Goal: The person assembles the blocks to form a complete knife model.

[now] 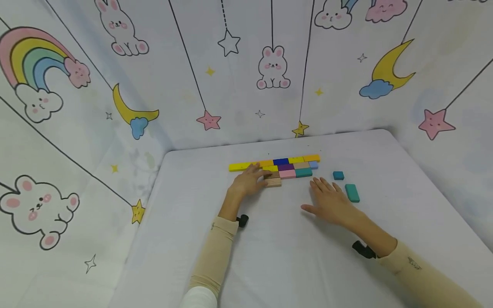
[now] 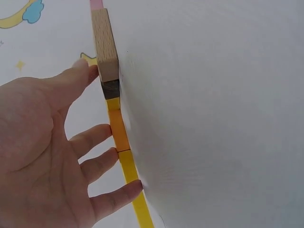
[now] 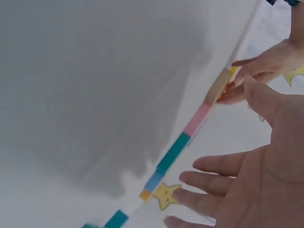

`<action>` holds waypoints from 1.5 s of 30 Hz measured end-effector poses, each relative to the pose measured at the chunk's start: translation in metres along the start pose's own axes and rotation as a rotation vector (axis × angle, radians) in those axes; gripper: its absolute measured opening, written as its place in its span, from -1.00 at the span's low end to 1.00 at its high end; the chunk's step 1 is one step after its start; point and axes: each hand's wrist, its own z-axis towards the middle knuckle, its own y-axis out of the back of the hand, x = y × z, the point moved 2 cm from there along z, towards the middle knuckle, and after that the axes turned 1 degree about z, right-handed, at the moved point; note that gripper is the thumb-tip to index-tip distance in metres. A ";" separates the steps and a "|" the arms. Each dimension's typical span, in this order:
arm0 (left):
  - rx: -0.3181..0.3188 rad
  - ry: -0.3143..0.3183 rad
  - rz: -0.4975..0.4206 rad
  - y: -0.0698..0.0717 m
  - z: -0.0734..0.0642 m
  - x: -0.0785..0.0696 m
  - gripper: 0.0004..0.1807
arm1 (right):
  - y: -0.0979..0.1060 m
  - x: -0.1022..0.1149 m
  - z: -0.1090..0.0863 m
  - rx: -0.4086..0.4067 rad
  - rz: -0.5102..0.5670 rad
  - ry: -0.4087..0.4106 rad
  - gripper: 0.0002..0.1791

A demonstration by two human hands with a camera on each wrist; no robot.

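Colored wooden blocks lie flat in stepped rows. At the back runs a row of yellow, orange and dark blue blocks (image 1: 280, 162). Before it come a purple block (image 1: 286, 167), then a pink block (image 1: 287, 174) and a teal block (image 1: 304, 172), with a plain wood block (image 1: 274, 182) in front. My left hand (image 1: 247, 181) rests at the left side of the rows; its fingers touch the yellow strip (image 2: 141, 209) and orange block (image 2: 118, 130), its thumb beside the plain block. Fingers spread, my right hand (image 1: 332, 201) is over the cloth, holding nothing.
To the right, a small blue block (image 1: 338, 175) and a larger teal block (image 1: 352, 193) lie apart from the rows. White cloth (image 1: 285, 256) covers the table. A patterned curtain (image 1: 239, 94) stands behind it and along the sides.
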 end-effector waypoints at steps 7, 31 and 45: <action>-0.009 0.031 0.000 0.003 -0.002 0.002 -0.49 | 0.017 -0.023 -0.018 -0.032 0.012 0.020 -0.04; -0.025 0.028 0.003 0.004 0.002 0.001 -0.49 | 0.021 -0.105 -0.071 -0.164 0.072 0.087 -0.33; -0.009 0.023 -0.002 -0.002 0.003 0.002 -0.49 | 0.018 -0.114 -0.077 -0.130 0.029 0.135 -0.31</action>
